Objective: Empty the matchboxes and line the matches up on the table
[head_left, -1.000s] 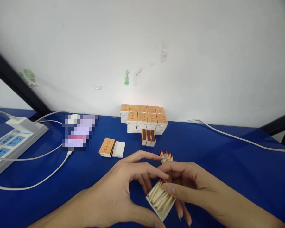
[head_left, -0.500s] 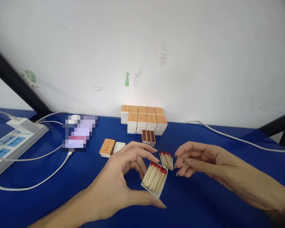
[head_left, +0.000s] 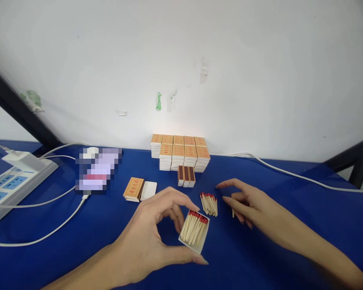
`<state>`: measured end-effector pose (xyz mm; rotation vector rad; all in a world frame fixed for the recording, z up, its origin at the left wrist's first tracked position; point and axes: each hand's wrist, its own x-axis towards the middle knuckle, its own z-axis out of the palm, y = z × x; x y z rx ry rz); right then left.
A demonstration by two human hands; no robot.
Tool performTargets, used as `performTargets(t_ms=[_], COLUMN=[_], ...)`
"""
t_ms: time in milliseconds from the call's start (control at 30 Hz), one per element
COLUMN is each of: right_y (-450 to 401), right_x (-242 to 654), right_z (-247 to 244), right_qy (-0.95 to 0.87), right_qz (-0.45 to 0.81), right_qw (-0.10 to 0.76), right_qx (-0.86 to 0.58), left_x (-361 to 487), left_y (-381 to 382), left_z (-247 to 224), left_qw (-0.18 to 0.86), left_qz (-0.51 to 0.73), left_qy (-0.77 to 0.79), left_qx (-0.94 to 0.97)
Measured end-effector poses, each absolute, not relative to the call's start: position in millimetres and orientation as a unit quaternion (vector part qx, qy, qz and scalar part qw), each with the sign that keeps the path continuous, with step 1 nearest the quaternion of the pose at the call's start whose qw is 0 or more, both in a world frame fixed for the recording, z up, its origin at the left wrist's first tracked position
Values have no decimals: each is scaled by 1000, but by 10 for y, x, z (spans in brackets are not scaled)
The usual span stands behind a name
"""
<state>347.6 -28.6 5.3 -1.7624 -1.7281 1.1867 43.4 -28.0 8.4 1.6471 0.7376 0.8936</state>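
My left hand point(head_left: 157, 241) grips a white matchbox tray point(head_left: 203, 241) between thumb and fingers, tilted toward me. Red-headed matches point(head_left: 194, 227) lie side by side in it, heads at the far end. To the right, my right hand point(head_left: 245, 205) hovers over the table with index finger and thumb apart. A short length of matchstick point(head_left: 233, 213) sticks out below its curled fingers; the rest is hidden. Between the hands lies a small pile of loose matches point(head_left: 209, 204), just left of the right fingertips.
Stacked orange matchboxes point(head_left: 184, 152) stand against the wall. Three boxes on edge point(head_left: 186, 176) sit before them. At left are another matchbox point(head_left: 134, 188), a white tray piece point(head_left: 149, 190), a blurred phone point(head_left: 101, 171), a power strip point(head_left: 16, 181) and white cables point(head_left: 48, 242).
My right hand has turned, its index finger stretching out and parting from the thumb, while a matchstick stays among the other fingers. The left hand keeps hold of the tray. The view has shifted slightly.
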Motion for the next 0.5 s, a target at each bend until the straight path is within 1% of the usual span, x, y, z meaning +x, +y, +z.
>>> performTargets(t_ms=[333,500], right_y=[-313,-303], right_x=[3353,3332], right_z=[35,-42], right_qy=[-663,-643], right_qz=[295,312], right_qw=[196,228], right_qx=[-660,-661], left_x=[419,433], left_y=[-300,-294], left_z=[37,21], left_qw=[509,506], left_qz=[350,350], left_qy=[319,325], left_qx=[718,718])
